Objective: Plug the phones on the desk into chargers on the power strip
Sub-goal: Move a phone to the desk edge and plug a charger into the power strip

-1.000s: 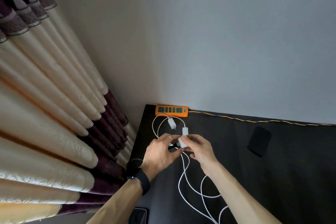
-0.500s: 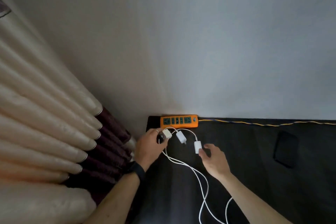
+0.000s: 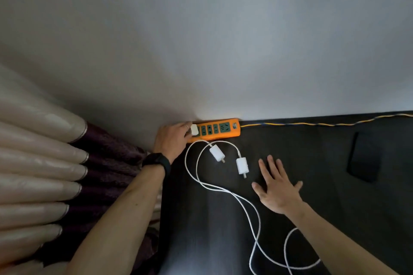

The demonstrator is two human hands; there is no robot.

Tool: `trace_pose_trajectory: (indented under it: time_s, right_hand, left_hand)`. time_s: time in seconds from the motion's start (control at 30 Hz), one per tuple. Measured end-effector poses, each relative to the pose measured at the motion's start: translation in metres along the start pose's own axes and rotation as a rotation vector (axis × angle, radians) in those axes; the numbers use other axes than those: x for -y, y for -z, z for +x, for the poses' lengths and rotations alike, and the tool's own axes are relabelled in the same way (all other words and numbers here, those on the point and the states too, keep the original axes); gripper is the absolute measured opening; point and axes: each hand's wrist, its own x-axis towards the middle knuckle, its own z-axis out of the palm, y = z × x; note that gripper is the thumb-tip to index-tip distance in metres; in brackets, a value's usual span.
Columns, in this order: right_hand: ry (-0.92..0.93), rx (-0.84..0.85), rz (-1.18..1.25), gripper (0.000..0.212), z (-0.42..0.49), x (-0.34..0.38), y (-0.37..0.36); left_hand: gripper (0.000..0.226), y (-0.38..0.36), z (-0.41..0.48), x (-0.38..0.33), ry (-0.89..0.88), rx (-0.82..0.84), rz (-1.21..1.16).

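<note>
An orange power strip [image 3: 223, 128] lies against the wall at the desk's back left corner. My left hand [image 3: 173, 140] holds a white charger [image 3: 194, 130] at the strip's left end socket. Two more white chargers lie loose on the dark desk [image 3: 223, 219] in front of the strip, one [image 3: 216, 153] to the left and one [image 3: 242, 165] to the right, prongs pointing towards me. Their white cables [image 3: 245, 203] trail across the desk. My right hand [image 3: 277, 187] rests flat with fingers spread, just right of the loose chargers. A dark phone [image 3: 364, 157] lies at the right.
A yellow and blue cord [image 3: 324, 122] runs from the strip along the wall to the right. Cream and purple curtains [image 3: 55, 174] hang close to the desk's left edge, beside my left arm. A grey wall [image 3: 223, 40] stands right behind the strip.
My left hand carried its charger up from the desk to the strip's left end. My right hand let go of the right charger, drew back and spread flat. The view shifted right.
</note>
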Motion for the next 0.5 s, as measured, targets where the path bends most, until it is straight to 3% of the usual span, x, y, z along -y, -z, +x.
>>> trace_pose_trajectory:
  time_s: [0.5]
  right_hand:
    - [0.012,0.023,-0.021,0.089,0.002,-0.004,0.0]
  left_hand:
    - [0.038,0.004,0.028,-0.017,-0.203,0.195,0.343]
